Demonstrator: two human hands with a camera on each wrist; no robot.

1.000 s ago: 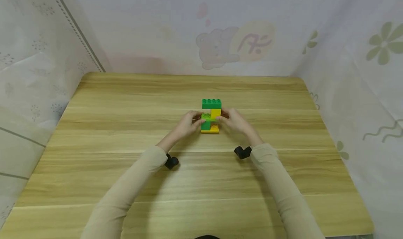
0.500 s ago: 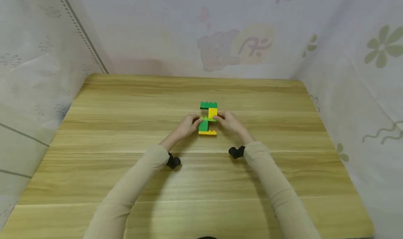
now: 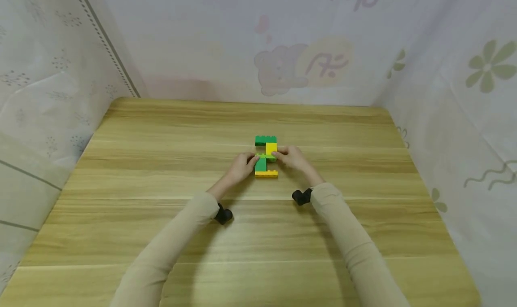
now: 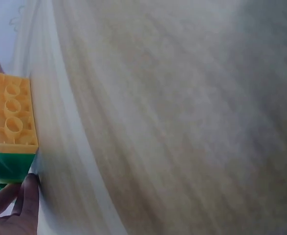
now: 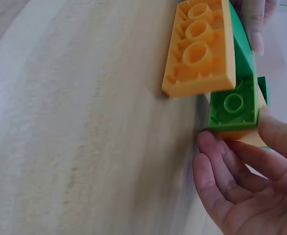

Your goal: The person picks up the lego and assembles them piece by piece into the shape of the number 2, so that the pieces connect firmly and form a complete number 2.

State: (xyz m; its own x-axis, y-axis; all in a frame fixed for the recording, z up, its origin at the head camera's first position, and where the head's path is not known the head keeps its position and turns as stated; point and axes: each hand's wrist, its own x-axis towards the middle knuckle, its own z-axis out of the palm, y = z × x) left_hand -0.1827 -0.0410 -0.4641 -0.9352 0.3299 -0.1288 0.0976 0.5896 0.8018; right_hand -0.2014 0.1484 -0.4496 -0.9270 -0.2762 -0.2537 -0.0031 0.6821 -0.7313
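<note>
Both hands hold a tower of toy building bricks over the middle of the table. Its top is a dark green brick [image 3: 265, 139], above a yellow brick [image 3: 271, 148] on the right. Below come a lime green brick [image 3: 265, 156], a green brick [image 3: 260, 165] on the left and a flat orange-yellow brick [image 3: 266, 174] at the bottom. My left hand [image 3: 241, 166] pinches the left side near the lime and lower green bricks. With thumb and fingers, my right hand [image 3: 293, 158] grips the right side at the yellow brick. Both wrist views show the hollow underside of the bottom brick [image 5: 199, 44].
The wood-grain table [image 3: 161, 132] is bounded by a patterned cloth wall [image 3: 194, 42] behind and similar cloth at both sides. A black wrist-worn device [image 3: 223, 214] sits at the left sleeve, another black device [image 3: 302, 197] at the right.
The tower has tilted so its front faces show more and its top studs less. It has shifted slightly left with my right hand. Both hands keep their hold.
</note>
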